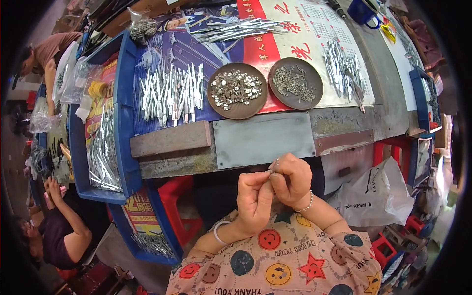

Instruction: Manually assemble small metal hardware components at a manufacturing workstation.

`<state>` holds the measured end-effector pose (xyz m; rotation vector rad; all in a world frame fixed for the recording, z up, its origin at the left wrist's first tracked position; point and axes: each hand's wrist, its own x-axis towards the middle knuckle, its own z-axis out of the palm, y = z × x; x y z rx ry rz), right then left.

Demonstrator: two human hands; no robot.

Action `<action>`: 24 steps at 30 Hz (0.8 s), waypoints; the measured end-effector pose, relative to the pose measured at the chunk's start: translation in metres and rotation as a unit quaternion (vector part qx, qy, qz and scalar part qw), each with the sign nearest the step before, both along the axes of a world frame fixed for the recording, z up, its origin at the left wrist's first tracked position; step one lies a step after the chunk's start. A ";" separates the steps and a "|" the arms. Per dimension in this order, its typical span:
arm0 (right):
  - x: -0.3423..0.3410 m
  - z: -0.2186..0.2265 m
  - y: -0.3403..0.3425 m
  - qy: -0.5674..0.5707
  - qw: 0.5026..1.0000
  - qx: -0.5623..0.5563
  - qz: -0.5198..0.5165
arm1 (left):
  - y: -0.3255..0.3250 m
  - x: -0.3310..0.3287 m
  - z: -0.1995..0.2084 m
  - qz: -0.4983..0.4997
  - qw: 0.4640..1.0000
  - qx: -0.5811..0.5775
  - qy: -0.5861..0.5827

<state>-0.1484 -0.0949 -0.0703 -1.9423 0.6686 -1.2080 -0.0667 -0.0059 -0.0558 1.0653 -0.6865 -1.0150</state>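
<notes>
Just off the table's front edge, my left hand [254, 199] and my right hand [293, 181] meet, thumbs and fingertips pinched together. Something tiny seems to sit between the fingertips, too small to make out. In front of them a grey metal plate [265, 141] lies along the edge. Beyond it stands a round brown dish [244, 112] of small shiny round metal pieces. To its right, a second brown dish [299, 103] holds many thin short pins. Slim silver metal pieces [172, 93] lie in a pile left of the dishes, with another pile [344, 69] on the right.
A wooden block [169, 139] borders the table at left. Beside it, a deep blue tray [129, 147] contains more silver pieces. Further strips [236, 30] lie at the back near a blue mug [362, 12]. A white plastic bag [381, 199] and red stool [172, 196] are below. Two people sit at left.
</notes>
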 end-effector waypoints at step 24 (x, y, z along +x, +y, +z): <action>-0.010 0.025 0.000 -0.017 0.928 0.366 0.070 | 0.002 0.002 -0.001 -0.024 0.998 0.016 0.049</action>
